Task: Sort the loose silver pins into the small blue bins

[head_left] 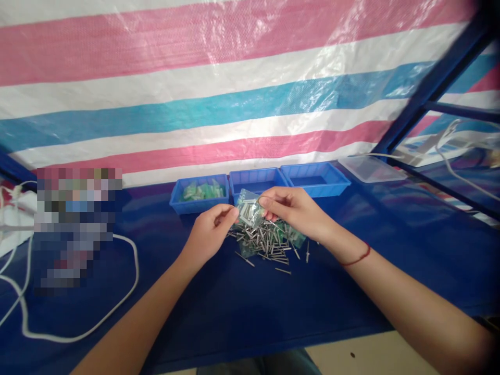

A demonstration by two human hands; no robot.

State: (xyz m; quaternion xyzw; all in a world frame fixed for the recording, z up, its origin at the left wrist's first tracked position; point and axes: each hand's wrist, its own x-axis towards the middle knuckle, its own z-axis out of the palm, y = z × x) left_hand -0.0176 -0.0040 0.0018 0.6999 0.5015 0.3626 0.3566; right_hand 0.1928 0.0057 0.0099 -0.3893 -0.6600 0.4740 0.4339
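A small clear plastic bag [249, 209] with several pale, slim pieces inside is held up between my two hands. My left hand [211, 229] pinches its left edge between thumb and fingers. On the other side, my right hand [291, 208] grips the bag's upper right edge. Right below the bag lies a loose heap of metal rivets [269, 240], mixed with some clear greenish plastic bags [295, 237]. A few rivets lie apart in front of the heap.
Behind the heap stand three blue bins in a row: the left bin [199, 208] holds green-tinted packets, beside the middle bin [255, 174] and right bin [316, 179]. A clear lid [373, 169] lies at back right. A white cable [135, 281] loops across the left of the blue table [242, 312].
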